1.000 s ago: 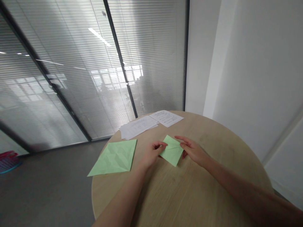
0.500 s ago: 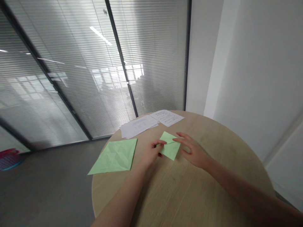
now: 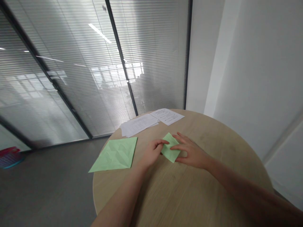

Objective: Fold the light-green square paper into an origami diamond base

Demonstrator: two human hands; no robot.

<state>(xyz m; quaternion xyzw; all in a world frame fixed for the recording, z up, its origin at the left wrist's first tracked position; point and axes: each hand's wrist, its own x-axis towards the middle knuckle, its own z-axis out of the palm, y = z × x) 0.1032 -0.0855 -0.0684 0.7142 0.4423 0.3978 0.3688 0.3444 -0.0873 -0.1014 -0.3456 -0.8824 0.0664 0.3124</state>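
A small folded piece of light green paper point(image 3: 170, 154) is tilted between my two hands, over the middle of the round table. My left hand point(image 3: 153, 152) pinches its left edge, index finger on top and the thumb partly hidden. From the right, my right hand point(image 3: 190, 152) has a fingertip on the paper's face and its thumb low at the right corner, so the corner sits between them. To the left lies a larger creased green sheet point(image 3: 118, 154), its near-left corner sticking out past the table edge.
White printed sheets point(image 3: 139, 124) overlap near the far edge of the round wooden table point(image 3: 189, 195), beside another printed page point(image 3: 167, 116). Glass panels with blinds point(image 3: 156, 63) stand behind, and a white wall point(image 3: 260, 78) rises at right. A red and blue basket point(image 3: 10, 157) is on the floor at left.
The small paper has turned and tilted a little, and its flap line no longer shows. My right hand has moved left onto the paper, with its thumb now at the corner.
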